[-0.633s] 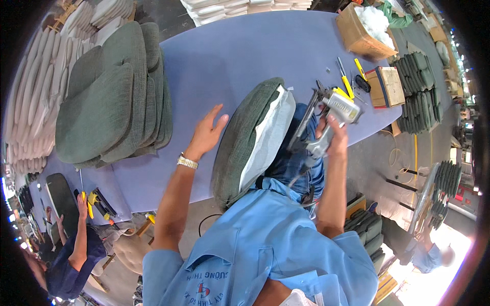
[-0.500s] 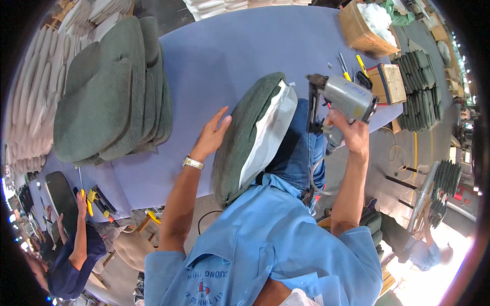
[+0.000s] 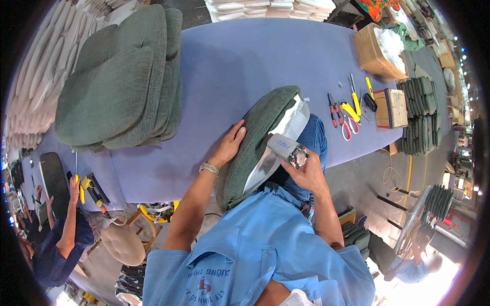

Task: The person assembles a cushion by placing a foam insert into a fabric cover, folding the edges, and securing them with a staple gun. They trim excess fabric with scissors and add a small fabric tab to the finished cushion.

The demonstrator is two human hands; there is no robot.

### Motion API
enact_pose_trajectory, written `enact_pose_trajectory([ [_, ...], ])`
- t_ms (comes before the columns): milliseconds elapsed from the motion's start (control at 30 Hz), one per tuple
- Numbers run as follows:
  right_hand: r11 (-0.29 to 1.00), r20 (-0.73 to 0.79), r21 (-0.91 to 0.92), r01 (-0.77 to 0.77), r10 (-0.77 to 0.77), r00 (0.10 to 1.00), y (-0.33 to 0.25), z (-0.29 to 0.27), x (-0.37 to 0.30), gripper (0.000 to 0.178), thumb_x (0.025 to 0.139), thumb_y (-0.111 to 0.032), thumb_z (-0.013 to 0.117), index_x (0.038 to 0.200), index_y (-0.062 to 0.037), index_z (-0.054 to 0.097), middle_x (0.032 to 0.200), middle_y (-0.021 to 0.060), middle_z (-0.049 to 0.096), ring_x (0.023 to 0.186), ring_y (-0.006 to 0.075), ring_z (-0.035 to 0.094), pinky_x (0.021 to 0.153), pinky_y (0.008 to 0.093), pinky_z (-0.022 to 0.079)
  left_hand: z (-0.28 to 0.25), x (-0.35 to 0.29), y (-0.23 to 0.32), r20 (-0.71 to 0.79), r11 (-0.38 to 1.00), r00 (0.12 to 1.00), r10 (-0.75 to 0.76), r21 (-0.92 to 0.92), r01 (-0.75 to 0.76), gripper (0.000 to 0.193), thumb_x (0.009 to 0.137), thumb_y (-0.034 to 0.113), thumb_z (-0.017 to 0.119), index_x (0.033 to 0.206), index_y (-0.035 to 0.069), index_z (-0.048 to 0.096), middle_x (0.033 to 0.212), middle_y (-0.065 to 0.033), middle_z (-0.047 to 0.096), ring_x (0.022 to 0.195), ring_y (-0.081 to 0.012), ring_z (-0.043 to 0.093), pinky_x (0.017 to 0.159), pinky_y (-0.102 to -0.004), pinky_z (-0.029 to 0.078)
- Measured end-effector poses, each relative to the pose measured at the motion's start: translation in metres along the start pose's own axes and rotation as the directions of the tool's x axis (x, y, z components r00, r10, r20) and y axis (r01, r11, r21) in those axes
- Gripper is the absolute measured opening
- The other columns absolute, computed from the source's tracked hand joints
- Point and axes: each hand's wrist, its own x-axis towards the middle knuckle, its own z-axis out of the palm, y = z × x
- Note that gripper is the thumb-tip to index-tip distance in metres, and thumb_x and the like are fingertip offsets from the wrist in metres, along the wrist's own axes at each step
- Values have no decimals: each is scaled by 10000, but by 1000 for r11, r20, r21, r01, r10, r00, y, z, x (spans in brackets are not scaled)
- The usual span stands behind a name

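A dark green upholstered seat cushion (image 3: 255,135) stands on its edge at the near rim of the blue-purple table (image 3: 245,56), its grey-white underside (image 3: 286,127) facing right. My left hand (image 3: 230,144) lies flat on the green fabric face, a metal watch on its wrist. My right hand (image 3: 304,172) grips a grey staple gun (image 3: 284,148), its nose pressed against the cushion's underside near the lower edge.
A stack of green cushions (image 3: 117,86) lies on the table's left. Red-handled pliers and scissors (image 3: 343,116), yellow tools and a small box (image 3: 390,108) sit at the right, a cardboard box (image 3: 375,48) beyond. Another person (image 3: 56,234) works at the lower left.
My right hand has brought the staple gun down from up in the air to the cushion's underside. My left hand stays on the green face.
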Motion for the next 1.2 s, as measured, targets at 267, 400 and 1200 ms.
enact_pose_trajectory([
  [267, 998, 72, -58, -16, 20, 997, 9, 3, 12, 351, 818, -141, 805, 1108, 28, 700, 961, 212, 743, 900, 372, 731, 798, 403, 561, 9, 5, -5, 75, 987, 990, 120, -120, -110, 640, 1094, 518, 375, 1614, 148, 325, 1687, -200, 227, 1577, -337, 169, 1275, -422, 146],
  [400, 997, 97, -72, -17, 24, 995, 24, 4, 19, 355, 823, -180, 808, 1091, 29, 708, 962, 211, 747, 900, 380, 728, 812, 410, 565, 11, -11, 15, 78, 986, 984, 163, -34, -161, 646, 1102, 489, 357, 1630, 130, 265, 1700, -230, 144, 1584, -360, 114, 1278, -437, 113],
  [1200, 995, 228, -66, 70, -53, 972, 6, -5, 21, 551, 689, -82, 802, 1207, 47, 662, 1117, 236, 719, 1035, 408, 703, 907, 415, 561, 24, -50, 68, -59, 896, 987, 152, 429, -112, 913, 911, 203, 697, 1599, -42, 147, 1612, -313, 292, 1482, -475, 328, 1177, -549, 360],
])
